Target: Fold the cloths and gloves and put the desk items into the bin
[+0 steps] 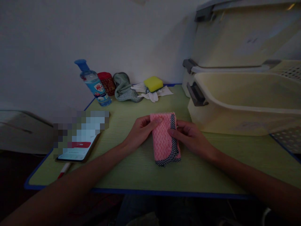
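A pink textured cleaning cloth (162,138) with black-and-white checked edging is folded into a small upright rectangle above the green table. My left hand (143,128) pinches its upper left side, thumb on the front face. On the opposite side my right hand (187,133) grips the checked edge between thumb and fingers. The fingers behind the cloth are partly hidden on both sides.
Along the wall stand a blue-capped bottle (95,84), a red container (107,83), a grey cloth (124,88), white gloves (152,95) and a yellow sponge (153,83). A phone (82,138) lies left. A cream bin (225,117) occupies the right side of the table (131,169).
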Demonstrator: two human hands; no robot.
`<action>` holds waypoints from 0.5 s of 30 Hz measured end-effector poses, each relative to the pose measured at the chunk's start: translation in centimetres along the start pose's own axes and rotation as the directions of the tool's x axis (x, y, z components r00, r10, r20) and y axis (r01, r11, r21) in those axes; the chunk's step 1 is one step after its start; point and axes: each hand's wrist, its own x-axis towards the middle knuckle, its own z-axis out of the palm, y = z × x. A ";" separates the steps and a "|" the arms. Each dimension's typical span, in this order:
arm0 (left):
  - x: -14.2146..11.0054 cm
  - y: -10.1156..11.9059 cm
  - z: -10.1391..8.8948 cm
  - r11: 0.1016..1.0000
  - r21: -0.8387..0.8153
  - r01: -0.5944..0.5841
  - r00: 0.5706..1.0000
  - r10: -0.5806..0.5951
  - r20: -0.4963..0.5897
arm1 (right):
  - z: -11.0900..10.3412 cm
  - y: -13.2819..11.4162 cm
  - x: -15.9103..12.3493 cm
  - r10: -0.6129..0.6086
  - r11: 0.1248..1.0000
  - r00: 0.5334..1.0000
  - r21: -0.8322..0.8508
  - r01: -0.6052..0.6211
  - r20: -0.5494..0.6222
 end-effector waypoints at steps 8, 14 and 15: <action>-0.3 0.6 0.3 0.996 0.084 -0.030 0.993 0.019 0.121 | -0.1 -0.2 0.0 -0.099 0.995 0.991 -0.010 0.098 -0.092; -0.3 0.4 0.2 0.995 0.099 -0.013 0.994 0.002 0.110 | -0.3 -0.2 0.0 -0.098 0.995 0.991 -0.036 0.095 -0.088; -0.3 0.4 0.3 0.995 0.102 -0.008 0.995 -0.003 0.101 | -0.3 -0.2 0.0 -0.092 0.996 0.992 -0.031 0.089 -0.085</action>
